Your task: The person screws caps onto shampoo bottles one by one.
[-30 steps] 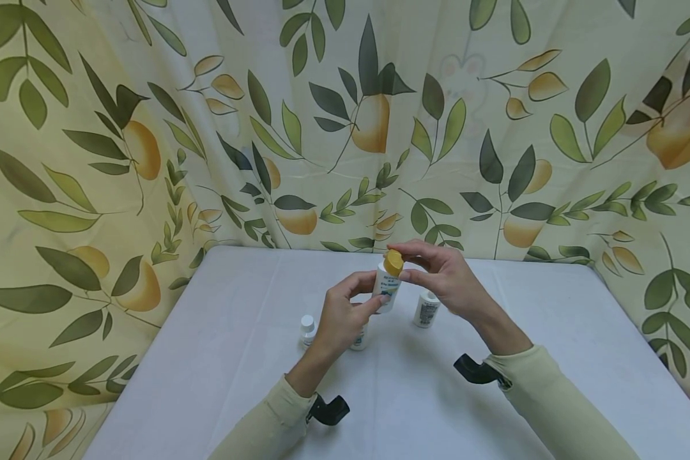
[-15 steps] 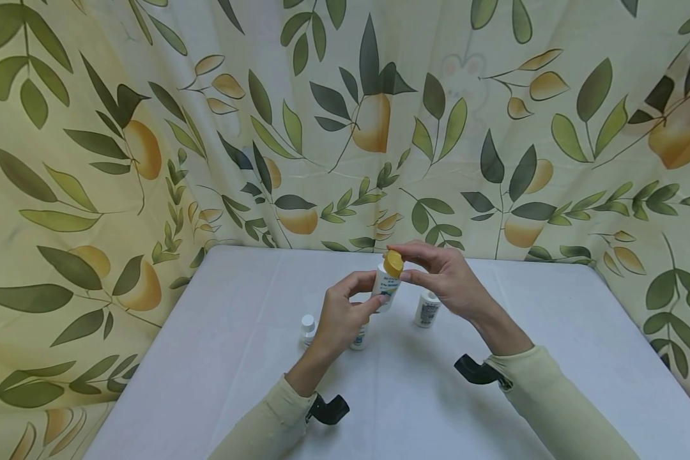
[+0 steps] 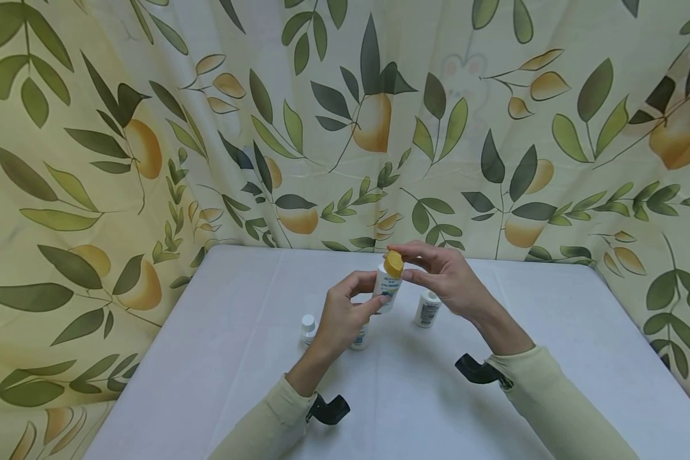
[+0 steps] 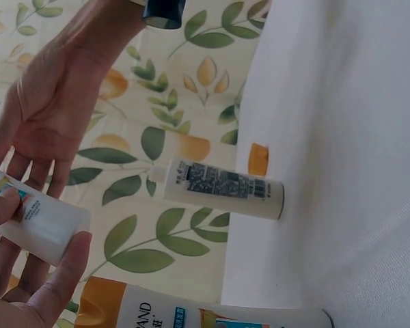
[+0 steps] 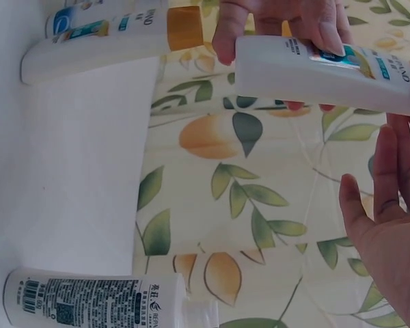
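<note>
Head view: left hand grips a bottle, right hand pinches its yellow cap, still on, while one standing bottle there already looks uncapped.

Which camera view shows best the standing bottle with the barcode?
The left wrist view, where the barcode bottle appears whole, neck to base. The right wrist view enlarges but crops it; the head view shows it small, its top behind the right hand.

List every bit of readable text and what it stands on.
"PAND", start cut off by the frame: standing orange-capped bottle.
Lettering on the held bottle: too blurred to quote surely.
Fine print on the barcoded bottle: too small.
White-capped bottle: any print is unreadable.
</note>
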Available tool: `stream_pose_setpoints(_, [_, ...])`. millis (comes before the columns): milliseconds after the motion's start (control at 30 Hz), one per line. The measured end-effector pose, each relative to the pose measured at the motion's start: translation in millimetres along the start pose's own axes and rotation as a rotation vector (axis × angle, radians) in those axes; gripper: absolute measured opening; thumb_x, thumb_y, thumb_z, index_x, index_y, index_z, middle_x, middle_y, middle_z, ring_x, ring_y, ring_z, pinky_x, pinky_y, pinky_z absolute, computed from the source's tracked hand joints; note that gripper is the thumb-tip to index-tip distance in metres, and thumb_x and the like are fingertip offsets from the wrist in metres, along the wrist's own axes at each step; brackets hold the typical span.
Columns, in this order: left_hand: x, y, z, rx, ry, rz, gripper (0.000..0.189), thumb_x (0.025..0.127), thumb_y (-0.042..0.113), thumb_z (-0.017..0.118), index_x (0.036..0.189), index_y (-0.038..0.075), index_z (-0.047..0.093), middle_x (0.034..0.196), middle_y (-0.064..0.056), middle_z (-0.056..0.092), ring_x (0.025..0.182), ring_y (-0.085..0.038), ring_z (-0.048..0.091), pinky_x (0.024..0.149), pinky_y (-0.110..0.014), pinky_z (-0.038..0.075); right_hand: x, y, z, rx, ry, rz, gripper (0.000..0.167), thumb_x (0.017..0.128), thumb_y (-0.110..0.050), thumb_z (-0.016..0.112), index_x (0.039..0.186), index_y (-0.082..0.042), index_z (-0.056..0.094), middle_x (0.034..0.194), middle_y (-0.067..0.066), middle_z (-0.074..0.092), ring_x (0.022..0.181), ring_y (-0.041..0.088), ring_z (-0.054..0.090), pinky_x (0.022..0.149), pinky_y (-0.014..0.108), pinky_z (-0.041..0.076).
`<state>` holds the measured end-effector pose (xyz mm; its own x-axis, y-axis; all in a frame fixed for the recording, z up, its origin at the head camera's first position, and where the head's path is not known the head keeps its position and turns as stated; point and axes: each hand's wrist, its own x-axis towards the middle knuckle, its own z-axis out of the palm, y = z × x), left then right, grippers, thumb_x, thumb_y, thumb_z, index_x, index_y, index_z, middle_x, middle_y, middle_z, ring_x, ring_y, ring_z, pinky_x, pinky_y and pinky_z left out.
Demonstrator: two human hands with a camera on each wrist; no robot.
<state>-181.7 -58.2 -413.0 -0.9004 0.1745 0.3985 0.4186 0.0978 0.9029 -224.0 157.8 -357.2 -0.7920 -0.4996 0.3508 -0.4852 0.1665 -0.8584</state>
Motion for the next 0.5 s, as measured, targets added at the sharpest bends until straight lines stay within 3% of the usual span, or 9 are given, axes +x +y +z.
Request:
stream_pose_setpoints(300, [0.8, 0.6, 0.8, -0.014, -0.002, -0.012, 0.039, 0.09, 0.009, 0.077, 0.127, 0.011, 0.065, 0.123, -0.005, 0.068, 0.115, -0.022, 0.066, 0.086, -0.029, 0.061, -0.3, 1.0, -0.6, 0.001, 0.004, -0.013, 0.043, 0.094, -0.003, 0.07, 0.136, -0.007, 0.063, 0.134, 0.004, 0.065, 0.128, 0.015, 0.058, 0.113, 0.031, 0.043])
stream_pose_setpoints(500, [0.6, 0.5, 1.5, -0.016, -0.005, -0.012, 0.039, 0.09, 0.009, 0.077, 0.127, 0.011, 0.065, 0.123, -0.005, 0.068, 0.114, -0.022, 0.067, 0.085, -0.028, 0.061, -0.5, 0.7, -0.2, 0.013, 0.011, -0.03, 0.042, 0.094, -0.001, 0.07, 0.135, -0.005, 0.063, 0.132, 0.003, 0.065, 0.127, 0.015, 0.058, 0.111, 0.026, 0.044])
